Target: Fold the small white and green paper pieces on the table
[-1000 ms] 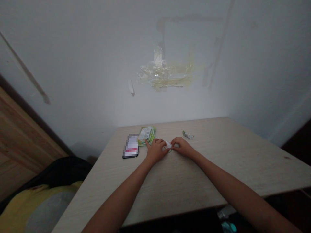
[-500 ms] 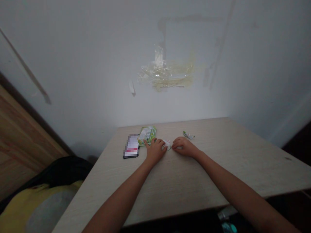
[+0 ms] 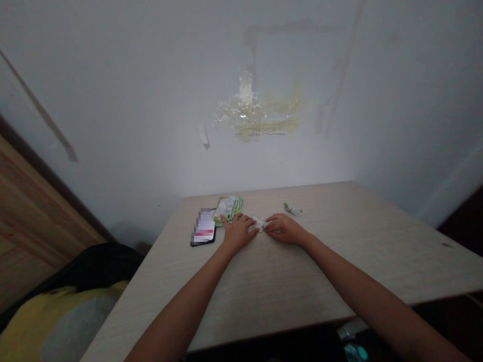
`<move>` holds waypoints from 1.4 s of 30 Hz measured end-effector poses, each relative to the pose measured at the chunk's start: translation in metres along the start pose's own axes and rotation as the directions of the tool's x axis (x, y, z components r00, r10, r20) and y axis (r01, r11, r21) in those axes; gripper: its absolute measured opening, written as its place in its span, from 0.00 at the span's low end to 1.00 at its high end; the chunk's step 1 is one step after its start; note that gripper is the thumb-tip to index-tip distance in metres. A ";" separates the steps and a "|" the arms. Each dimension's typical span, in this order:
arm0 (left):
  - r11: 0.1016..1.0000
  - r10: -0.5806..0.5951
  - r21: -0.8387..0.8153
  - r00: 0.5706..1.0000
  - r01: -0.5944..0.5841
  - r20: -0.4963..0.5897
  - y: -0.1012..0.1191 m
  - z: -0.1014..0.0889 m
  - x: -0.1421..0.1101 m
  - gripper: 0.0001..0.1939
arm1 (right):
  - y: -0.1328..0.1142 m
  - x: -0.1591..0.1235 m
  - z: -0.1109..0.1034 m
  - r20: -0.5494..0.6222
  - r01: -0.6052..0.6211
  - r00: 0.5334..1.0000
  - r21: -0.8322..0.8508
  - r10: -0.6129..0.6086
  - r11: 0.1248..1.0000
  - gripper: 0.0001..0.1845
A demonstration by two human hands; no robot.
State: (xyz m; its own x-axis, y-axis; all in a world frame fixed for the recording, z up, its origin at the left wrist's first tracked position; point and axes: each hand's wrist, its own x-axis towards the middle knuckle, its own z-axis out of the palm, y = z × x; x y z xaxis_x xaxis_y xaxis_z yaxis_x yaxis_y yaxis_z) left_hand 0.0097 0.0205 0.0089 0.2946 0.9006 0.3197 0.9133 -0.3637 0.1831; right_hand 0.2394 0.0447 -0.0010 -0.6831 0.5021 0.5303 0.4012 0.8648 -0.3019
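Observation:
A small white piece of printed film or paper (image 3: pixel 258 224), with reddish and green marks, lies on the tabletop between my hands. My left hand (image 3: pixel 238 234) holds its left side with thumb and forefinger, the other fingers reaching towards a stack of green-and-white packets (image 3: pixel 228 206). At the right side of the white piece, the fingertips of my right hand (image 3: pixel 286 229) are pressed together on its edge. Both hands rest low on the table. What lies under the fingers is hidden, and the print is too small to read.
Left of the packets lies a phone (image 3: pixel 204 230) with a lit screen. A crumpled green-and-clear wrapper (image 3: pixel 293 209) sits beyond my right hand. The pale wooden table (image 3: pixel 287 286) meets a wall with old tape (image 3: pixel 260 113). Yellow and grey cloth (image 3: pixel 71 322) is at lower left.
My right hand has moved slightly left, closing the gap to the white piece, and now touches its edge. The left thumb has shifted a little; the packets, phone and wrapper stay put.

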 end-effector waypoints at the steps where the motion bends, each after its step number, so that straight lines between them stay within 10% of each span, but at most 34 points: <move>1: 1.000 0.009 -0.004 1.000 -0.009 -0.004 -0.001 0.000 0.000 0.14 | 0.000 0.000 0.000 0.004 0.000 1.000 -0.001 0.000 1.000 0.12; 30: 0.998 -0.060 -0.010 0.997 0.060 -0.045 0.008 0.010 0.008 0.13 | 0.006 -0.001 0.007 0.010 -0.093 0.996 0.127 0.093 0.988 0.10; 42: 0.996 -0.087 -0.036 0.996 0.087 0.007 0.005 0.012 0.011 0.14 | 0.016 0.001 0.017 -0.046 -0.213 0.977 -0.075 0.210 0.974 0.10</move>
State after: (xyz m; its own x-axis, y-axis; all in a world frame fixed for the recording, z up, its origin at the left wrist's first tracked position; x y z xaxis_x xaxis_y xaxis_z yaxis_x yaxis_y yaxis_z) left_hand 0.0205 0.0311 0.0019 0.2163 0.9304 0.2960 0.9247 -0.2925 0.2437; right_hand 0.2345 0.0590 -0.0191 -0.5552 0.6715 0.4907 0.5820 0.7352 -0.3475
